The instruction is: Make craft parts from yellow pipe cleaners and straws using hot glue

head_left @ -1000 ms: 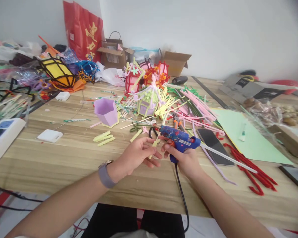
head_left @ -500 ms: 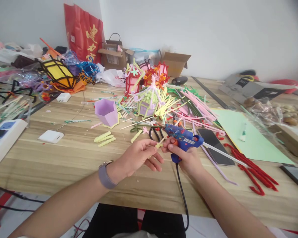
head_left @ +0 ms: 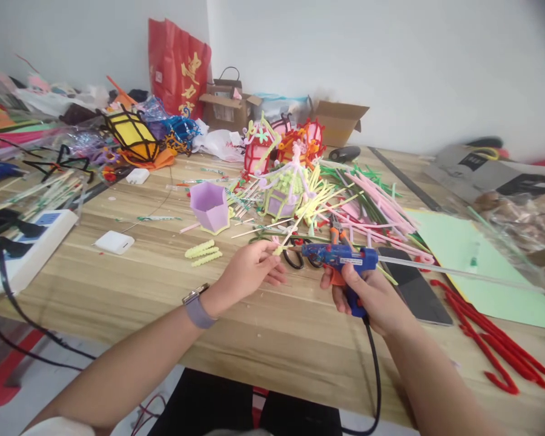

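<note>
My left hand (head_left: 254,266) pinches a pale yellow pipe cleaner (head_left: 287,235) between thumb and fingertips, with its stem slanting up and away. My right hand (head_left: 367,293) is wrapped round a blue hot glue gun (head_left: 340,255), fingers by its orange trigger. The nozzle points left and is close to the pinched end; whether it touches I cannot tell. A clear glue stick (head_left: 436,268) juts from the gun's back. Left of my left hand lie several twisted yellow pipe cleaner pieces (head_left: 206,257). Beyond them stands a lilac hexagonal cup (head_left: 209,209).
A pipe cleaner lantern (head_left: 281,197) stands behind loose yellow and pink stems. Black-handled scissors (head_left: 293,260) and orange-handled pliers (head_left: 338,230) lie behind the gun. A dark phone (head_left: 413,287) and red pipe cleaners (head_left: 495,339) lie at right. The gun's black cord (head_left: 376,375) hangs over the table edge.
The view has swung left. My right hand has let go of the yellow pipe cleaner and drawn right; the gun is now level, its nozzle by my left fingertips.
</note>
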